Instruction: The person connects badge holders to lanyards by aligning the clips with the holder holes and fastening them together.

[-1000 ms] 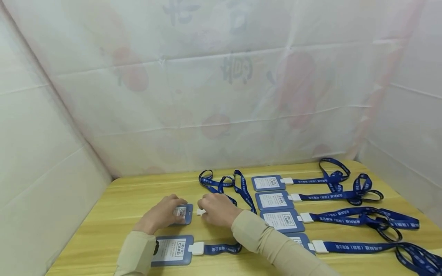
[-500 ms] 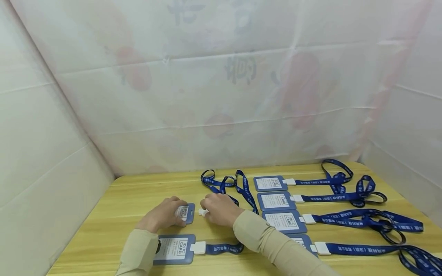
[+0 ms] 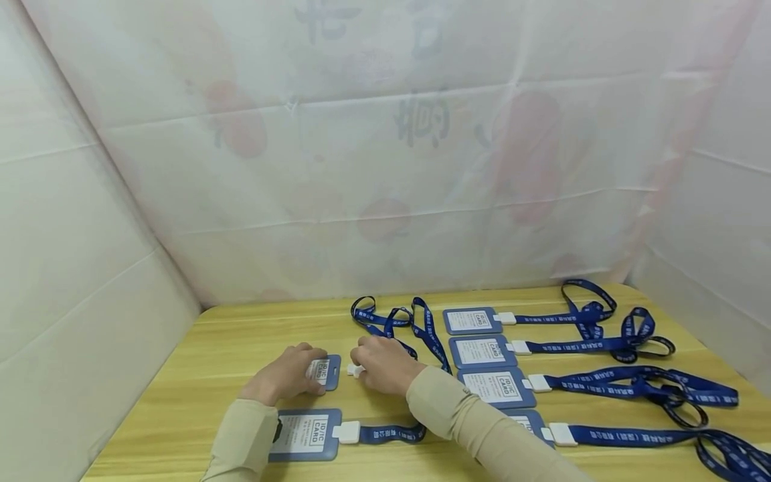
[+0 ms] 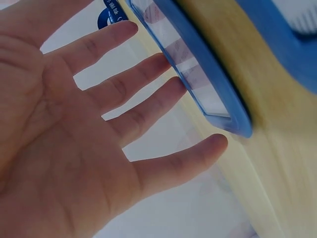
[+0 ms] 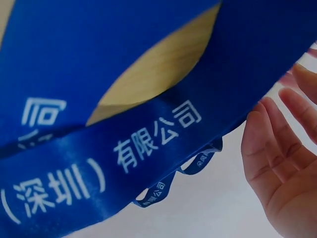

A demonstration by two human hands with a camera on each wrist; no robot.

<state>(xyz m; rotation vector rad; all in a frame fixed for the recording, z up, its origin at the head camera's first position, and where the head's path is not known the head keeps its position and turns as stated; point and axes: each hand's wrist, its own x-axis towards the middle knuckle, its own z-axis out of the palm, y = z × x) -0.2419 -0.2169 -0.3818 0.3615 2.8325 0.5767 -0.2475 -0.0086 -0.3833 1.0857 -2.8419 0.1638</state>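
Observation:
In the head view my left hand [image 3: 286,376] spans a blue ID badge holder [image 3: 329,373] lying on the table, thumb at its near side, fingers at its far side. Fingertips [image 4: 178,85] meet the holder's edge in the left wrist view, where the thumb is out of sight. Just right of it, my right hand [image 3: 384,365] pinches a lanyard's white clip [image 3: 354,370], a small gap short of the holder's slot. Its blue strap [image 5: 158,134] fills much of the right wrist view and hides the clip; part of the hand [image 5: 287,183] shows there.
Nearer me lies a badge holder [image 3: 304,435] with its clip [image 3: 347,432] and lanyard attached. To the right, several badge holders [image 3: 472,320] lie in a column with lanyards [image 3: 602,345] stretched rightwards. White cloth walls [image 3: 361,167] enclose the wooden table [image 3: 241,328].
Both hands keep their places at the holder and the clip. Everything has shifted slightly right in the head view, as if the head turned a little.

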